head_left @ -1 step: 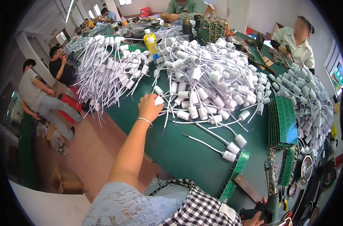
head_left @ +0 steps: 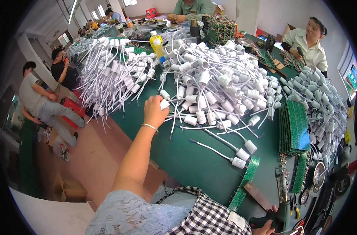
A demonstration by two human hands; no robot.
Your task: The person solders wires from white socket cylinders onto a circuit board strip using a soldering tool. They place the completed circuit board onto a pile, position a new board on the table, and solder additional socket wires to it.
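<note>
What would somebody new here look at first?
Probably the huge heap of white sockets with cables, across the middle of the green table. Next, the left hand at that heap's left edge, holding one white socket. Then the stack of green circuit boards, to the heap's right.

I counted one white socket (head_left: 164, 104) in my left hand (head_left: 156, 112), one dark green tool (head_left: 281, 219) in my right hand (head_left: 267, 227), and three loose sockets (head_left: 238, 162) nearby. I also saw three big heaps of sockets (head_left: 221, 82) — too tangled to number — plus one stack of green boards (head_left: 294, 125), two separate green strips (head_left: 245, 184), and at least six other people (head_left: 309, 49).
</note>
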